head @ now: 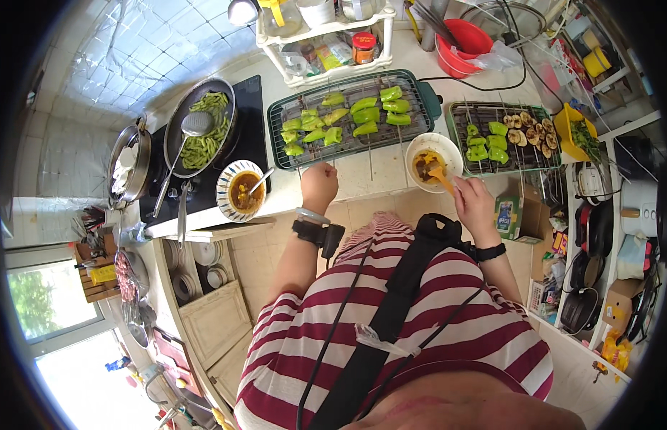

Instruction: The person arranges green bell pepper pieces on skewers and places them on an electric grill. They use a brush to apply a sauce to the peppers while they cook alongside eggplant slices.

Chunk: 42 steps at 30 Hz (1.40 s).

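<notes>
My right hand [475, 207] grips the handle of an orange basting brush [442, 178], its head in the sauce inside a white bowl [453, 148]. Near the counter edge my left hand [319, 185] is closed in a fist, by the front rim of a large electric grill [346, 152]; whether it holds a skewer end cannot be seen. Skewered green pepper pieces [366, 114] lie across that grill. A smaller grill [513, 171] to the right bears more green peppers [496, 142] and browned round slices [529, 130] on skewers.
Left of the large grill, a patterned bowl [221, 194] of sauce with a spoon stands by a pan [171, 118] of green pods with a skimmer. A steel pot [143, 170] is farther left. Behind are a white rack [390, 32] and red bucket [456, 63]; a yellow basket [566, 131] stands right.
</notes>
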Each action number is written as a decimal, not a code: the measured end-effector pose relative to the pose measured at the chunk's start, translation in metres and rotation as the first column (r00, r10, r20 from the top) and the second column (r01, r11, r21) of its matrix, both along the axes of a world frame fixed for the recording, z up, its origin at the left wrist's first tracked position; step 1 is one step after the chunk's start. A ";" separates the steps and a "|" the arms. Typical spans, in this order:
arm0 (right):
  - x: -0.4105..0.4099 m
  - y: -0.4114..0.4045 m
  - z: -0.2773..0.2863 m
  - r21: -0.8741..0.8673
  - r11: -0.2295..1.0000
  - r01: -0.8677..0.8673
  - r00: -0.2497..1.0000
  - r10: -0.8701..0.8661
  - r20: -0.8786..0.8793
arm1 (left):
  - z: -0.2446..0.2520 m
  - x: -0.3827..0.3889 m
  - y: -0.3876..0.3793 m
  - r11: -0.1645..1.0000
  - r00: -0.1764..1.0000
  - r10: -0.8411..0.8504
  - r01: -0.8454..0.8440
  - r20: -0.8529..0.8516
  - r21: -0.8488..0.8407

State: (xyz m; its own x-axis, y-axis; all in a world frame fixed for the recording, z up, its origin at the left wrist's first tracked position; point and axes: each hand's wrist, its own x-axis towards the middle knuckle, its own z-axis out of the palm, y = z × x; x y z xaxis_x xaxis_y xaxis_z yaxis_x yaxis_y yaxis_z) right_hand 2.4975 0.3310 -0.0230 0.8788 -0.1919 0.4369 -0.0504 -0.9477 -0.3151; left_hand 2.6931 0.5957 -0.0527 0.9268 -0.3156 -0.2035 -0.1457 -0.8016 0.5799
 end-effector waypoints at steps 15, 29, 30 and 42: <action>0.067 0.041 0.026 0.165 0.895 -0.414 0.882 0.439 -0.169 | -0.038 -0.017 -0.008 0.473 0.788 -0.032 -0.530 -0.614 -0.704; 0.085 0.026 0.035 0.384 0.807 -0.449 0.783 0.562 -0.265 | -0.032 -0.017 0.001 0.832 0.921 0.103 -0.287 -0.376 -0.475; 0.086 0.032 0.034 0.439 0.816 -0.376 0.806 0.522 -0.280 | -0.032 -0.017 0.007 0.935 0.988 0.154 -0.147 -0.003 -0.322; 0.145 0.138 -0.057 0.768 0.631 0.111 0.880 0.296 -0.371 | -0.016 0.003 0.048 0.861 0.937 -0.039 -0.145 0.348 0.487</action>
State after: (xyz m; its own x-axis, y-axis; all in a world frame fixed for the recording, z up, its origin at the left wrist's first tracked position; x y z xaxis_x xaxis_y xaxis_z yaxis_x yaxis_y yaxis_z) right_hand 2.6424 0.4694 -0.0801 0.9539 -0.1743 -0.2445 -0.2947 -0.3874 -0.8735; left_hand 2.6962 0.6440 -0.0686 0.9788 -0.2048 0.0055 -0.2048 -0.9785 0.0236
